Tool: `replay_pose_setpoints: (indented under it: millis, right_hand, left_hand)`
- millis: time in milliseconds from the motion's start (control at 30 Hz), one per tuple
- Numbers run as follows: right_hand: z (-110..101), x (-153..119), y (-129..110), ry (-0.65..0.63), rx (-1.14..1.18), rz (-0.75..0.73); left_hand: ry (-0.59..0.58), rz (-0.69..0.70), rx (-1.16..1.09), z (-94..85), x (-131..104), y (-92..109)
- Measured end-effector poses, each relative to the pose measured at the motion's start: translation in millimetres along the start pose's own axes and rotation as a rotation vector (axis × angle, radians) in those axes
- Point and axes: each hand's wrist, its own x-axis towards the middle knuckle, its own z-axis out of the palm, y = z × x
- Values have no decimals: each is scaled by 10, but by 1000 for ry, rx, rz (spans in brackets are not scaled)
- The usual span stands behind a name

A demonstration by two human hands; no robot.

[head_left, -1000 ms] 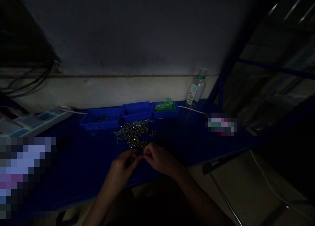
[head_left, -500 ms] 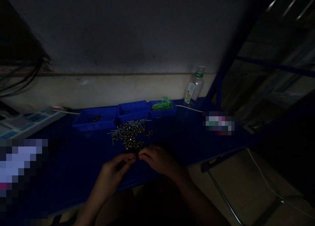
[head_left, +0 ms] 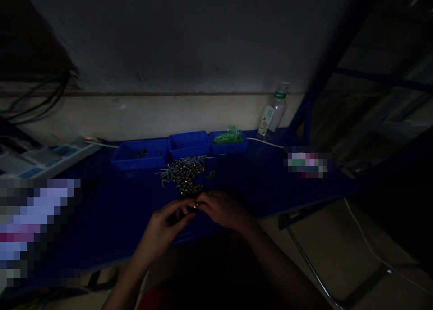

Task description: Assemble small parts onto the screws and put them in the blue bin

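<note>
My left hand [head_left: 169, 224] and my right hand [head_left: 219, 208] meet near the front edge of the blue table [head_left: 111, 220]. Between their fingertips shows a small brass-coloured piece [head_left: 196, 206], pinched by my right hand. The left thumb and forefinger are close around the same spot; whether they grip anything is too small to tell. Just beyond the hands lies a pile of metal screws or pins [head_left: 185, 175] with brass-coloured heads. Several loose ones [head_left: 210, 175] lie at its right.
Behind the pile stand a blue bin [head_left: 140, 161] with a few small parts, a middle blue bin [head_left: 189, 145] and one holding green plastic bags [head_left: 228, 136]. A clear bottle [head_left: 272, 116] stands by the wall. A power strip [head_left: 50, 163] lies left, blurred-out objects at both sides.
The view has shifted, so the table's things appear slightly higher and further right. A brass-coloured piece now shows between my fingertips, and the left thumb sits a little lower, apart from the forefinger.
</note>
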Motion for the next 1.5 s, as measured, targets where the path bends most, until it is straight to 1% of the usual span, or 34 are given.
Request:
replay_pose_setpoints:
  millis: [167,300,400,467,600,733,800,900,967,1100,1200,1267,1333,1400,1500]
  right_hand:
    - [-11,-3,-28,22,9,35]
    - [-26,-14,-58,38,27,82]
    - [-34,-28,-74,70,39,88]
    - [-41,-38,-84,88,64,87]
    - [-66,-50,-111,93,99,85]
    - [-88,-49,-121,90,111,79]
    - [-87,-45,-111,104,127,89]
    - [-73,-39,-87,127,134,102]
    - [-61,-37,-76,112,114,108]
    - [-45,-37,-72,60,41,111]
    - [-40,-32,-69,68,38,89]
    - [-32,-21,-63,112,58,101]
    - [-15,-3,-58,160,35,137]
    - [8,19,-54,170,-45,170]
    - [37,47,-50,122,-152,181]
  left_hand:
    - [41,12,-14,30,-3,-16]
    - [50,38,33,61,7,-67]
    - [52,42,66,69,14,-92]
    - [28,40,84,77,19,-83]
    - [-67,73,130,99,26,-33]
    - [-87,70,132,106,17,-19]
    - [-69,56,130,100,9,-28]
    - [4,40,122,82,-4,-38]
    - [37,41,117,73,-12,-32]
    - [34,60,118,91,-29,-8]
    - [52,66,131,99,-38,-6]
    - [92,56,146,47,-29,-19]
    - [156,38,188,-81,12,-41]
    - [224,22,293,-282,110,-70]
    - [324,-35,566,-642,382,-125]
